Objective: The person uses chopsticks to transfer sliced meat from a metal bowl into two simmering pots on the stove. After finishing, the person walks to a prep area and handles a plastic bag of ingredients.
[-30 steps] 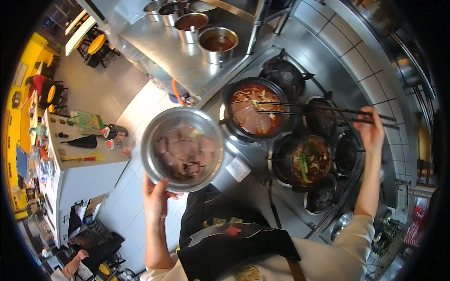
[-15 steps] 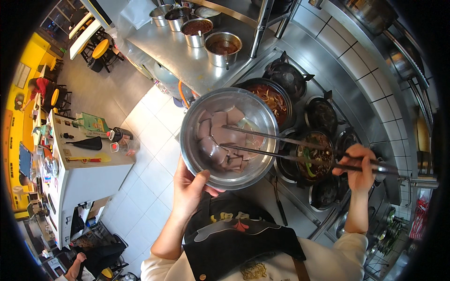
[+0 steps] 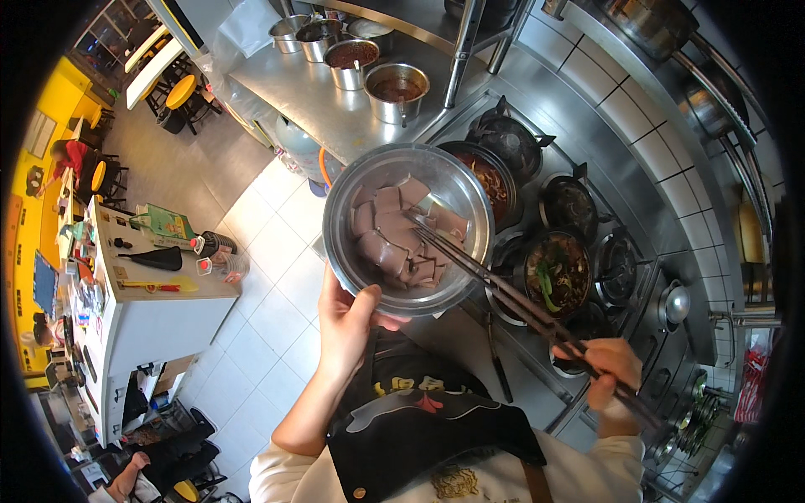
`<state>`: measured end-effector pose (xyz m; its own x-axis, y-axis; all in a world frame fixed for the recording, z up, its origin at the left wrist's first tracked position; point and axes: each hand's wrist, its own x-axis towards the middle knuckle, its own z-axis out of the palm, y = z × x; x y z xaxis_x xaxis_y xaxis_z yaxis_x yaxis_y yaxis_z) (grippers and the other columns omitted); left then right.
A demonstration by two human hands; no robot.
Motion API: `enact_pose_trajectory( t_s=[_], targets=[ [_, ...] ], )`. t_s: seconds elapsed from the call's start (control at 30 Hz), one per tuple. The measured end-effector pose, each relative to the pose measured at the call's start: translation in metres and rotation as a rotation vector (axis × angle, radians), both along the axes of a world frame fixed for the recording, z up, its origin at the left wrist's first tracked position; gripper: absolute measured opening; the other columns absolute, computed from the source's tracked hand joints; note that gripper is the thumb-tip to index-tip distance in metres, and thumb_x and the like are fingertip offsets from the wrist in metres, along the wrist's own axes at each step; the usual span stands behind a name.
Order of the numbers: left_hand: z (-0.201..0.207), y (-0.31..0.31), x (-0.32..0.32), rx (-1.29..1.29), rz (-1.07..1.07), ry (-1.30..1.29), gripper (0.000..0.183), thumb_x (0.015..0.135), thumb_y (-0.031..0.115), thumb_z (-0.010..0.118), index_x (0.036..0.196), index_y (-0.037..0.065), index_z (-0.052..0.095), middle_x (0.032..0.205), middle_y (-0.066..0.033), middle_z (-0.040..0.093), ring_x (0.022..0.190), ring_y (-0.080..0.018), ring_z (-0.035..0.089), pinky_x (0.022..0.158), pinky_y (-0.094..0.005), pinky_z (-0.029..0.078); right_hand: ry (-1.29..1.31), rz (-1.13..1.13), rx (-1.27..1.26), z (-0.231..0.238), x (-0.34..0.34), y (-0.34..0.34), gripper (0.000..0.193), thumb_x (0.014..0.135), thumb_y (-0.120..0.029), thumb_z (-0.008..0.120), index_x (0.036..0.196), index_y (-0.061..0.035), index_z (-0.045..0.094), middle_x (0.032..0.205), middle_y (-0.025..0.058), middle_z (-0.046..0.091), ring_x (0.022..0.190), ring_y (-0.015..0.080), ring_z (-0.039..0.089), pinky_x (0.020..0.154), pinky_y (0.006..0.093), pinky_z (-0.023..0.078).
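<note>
Centrally, flat, pinkish-brown slabs (image 3: pixel 384 251) are lying in a round, silver metal bowl (image 3: pixel 466 197), probably behaving as soft, slippery, fragile pieces needing a gentle hold across their broad middles. The left hand (image 3: pixel 348 310) is grasping the bowl's near rim, thumb on top, the slabs sitting beyond its fingers. The right hand (image 3: pixel 608 373) is clasping long, dark, slender chopsticks (image 3: pixel 503 289), whose tips are resting among the slabs, well ahead of its fingers; whether they are pinching one, I cannot tell.
</note>
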<state>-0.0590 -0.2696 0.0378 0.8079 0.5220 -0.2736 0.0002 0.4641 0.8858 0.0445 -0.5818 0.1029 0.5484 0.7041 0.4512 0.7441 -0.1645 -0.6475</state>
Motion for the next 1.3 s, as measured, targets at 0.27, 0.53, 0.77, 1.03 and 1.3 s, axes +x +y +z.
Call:
enact_pose_trajectory(
  t_s=[0.27,0.53,0.77,1.03,1.3],
  targets=[
    [-0.024,0.006,0.002,-0.036,0.040,0.101,0.055,0.083,-0.005,0.040,0.134,0.003,0.022,0.082,-0.0182,0.061,0.056,-0.0260,0.065,0.044,-0.0258,0.055,0.574,-0.388,0.621,-0.022,0.052,-0.018,0.036,0.096,-0.030,0.040,0.100,0.0040,0.052,0.099,0.0143,0.054,0.081,0.0243,0.062,0.060,0.0434,0.059],
    [-0.039,0.010,-0.022,0.024,0.195,0.166,0.046,0.082,-0.002,0.041,0.127,0.003,0.034,0.086,-0.0153,0.061,0.054,-0.0241,0.064,0.039,-0.0225,0.050,0.774,-0.393,0.568,-0.048,0.143,-0.036,0.037,0.095,-0.028,0.044,0.103,0.0069,0.053,0.086,0.0191,0.063,0.073,0.0314,0.066,0.067,0.0344,0.057],
    [-0.048,0.016,-0.039,0.025,0.288,0.243,0.046,0.081,-0.002,0.042,0.126,0.003,0.033,0.087,-0.0157,0.060,0.054,-0.0247,0.064,0.040,-0.0235,0.050,0.930,-0.367,0.515,-0.072,0.171,-0.061,0.037,0.095,-0.028,0.043,0.099,0.0064,0.057,0.086,0.0182,0.064,0.075,0.0336,0.066,0.064,0.0348,0.058],
    [-0.049,0.013,-0.039,0.046,0.288,0.289,0.047,0.084,0.000,0.041,0.129,0.005,0.032,0.084,-0.0158,0.062,0.055,-0.0212,0.064,0.041,-0.0209,0.050,1.115,-0.400,0.501,-0.100,0.198,-0.068,0.038,0.094,-0.029,0.047,0.097,0.0070,0.058,0.083,0.0181,0.064,0.077,0.0313,0.066,0.064,0.0309,0.058],
    [-0.045,0.011,-0.035,0.020,0.249,0.254,0.053,0.081,-0.001,0.044,0.131,0.003,0.028,0.088,-0.0179,0.061,0.056,-0.0240,0.065,0.041,-0.0228,0.050,1.147,-0.390,0.464,-0.111,0.225,-0.069,0.040,0.092,-0.031,0.050,0.096,0.0076,0.059,0.080,0.0177,0.063,0.077,0.0312,0.066,0.065,0.0303,0.058]
  ],
)
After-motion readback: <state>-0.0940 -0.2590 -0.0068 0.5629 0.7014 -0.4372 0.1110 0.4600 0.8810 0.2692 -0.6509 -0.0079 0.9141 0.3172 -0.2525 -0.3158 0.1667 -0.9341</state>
